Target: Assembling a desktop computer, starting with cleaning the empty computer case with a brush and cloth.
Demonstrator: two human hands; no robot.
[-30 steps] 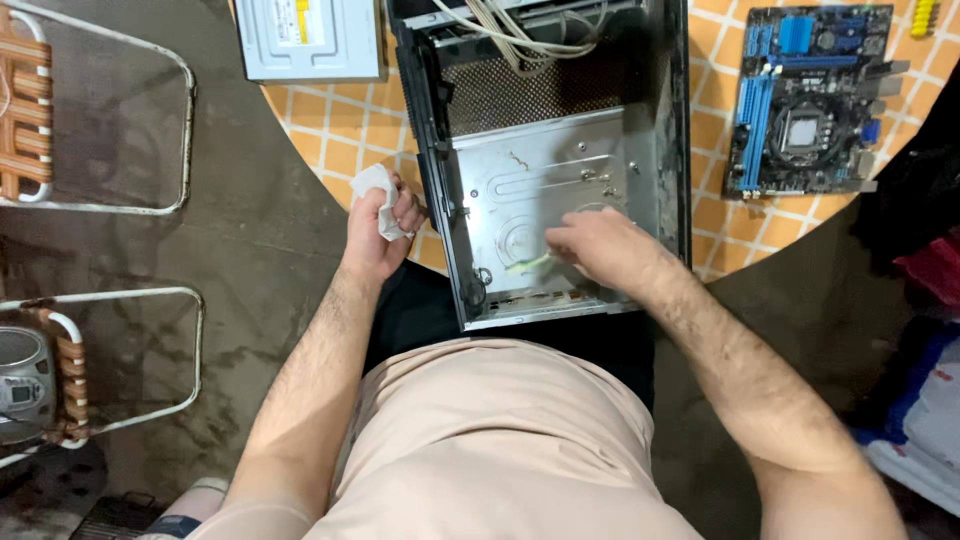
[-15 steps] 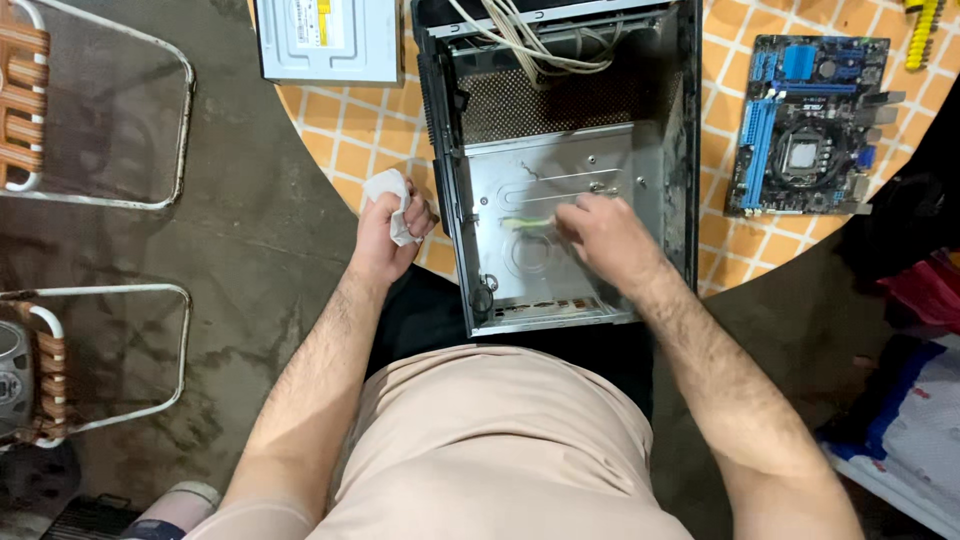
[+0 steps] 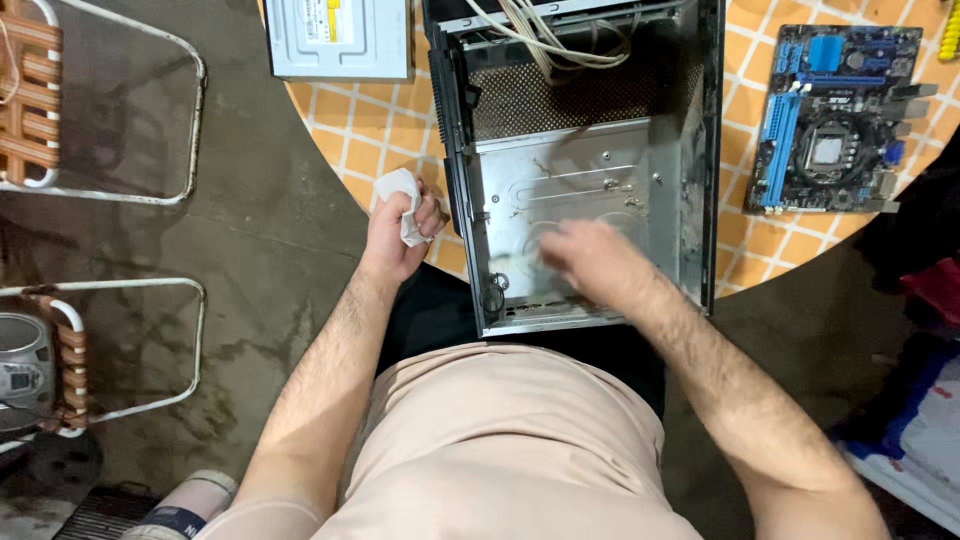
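I am clamping my left hand (image 3: 400,232) on a white cloth (image 3: 398,196); my right hand (image 3: 590,262), blurred, grip unclear, is resting inside the open computer case (image 3: 575,175).

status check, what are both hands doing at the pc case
Left hand clutching white cloth beside open computer case. Right hand blurred, inside on the metal tray. Cables bundled at far end, clear of hands.

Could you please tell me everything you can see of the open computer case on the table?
The computer case is a grey metal shell with black edges, lying open-side up on the orange tiled table. It looks empty apart from pale cables at its far end. The right hand is inside, blurred; the left hand holds a white cloth beside it.
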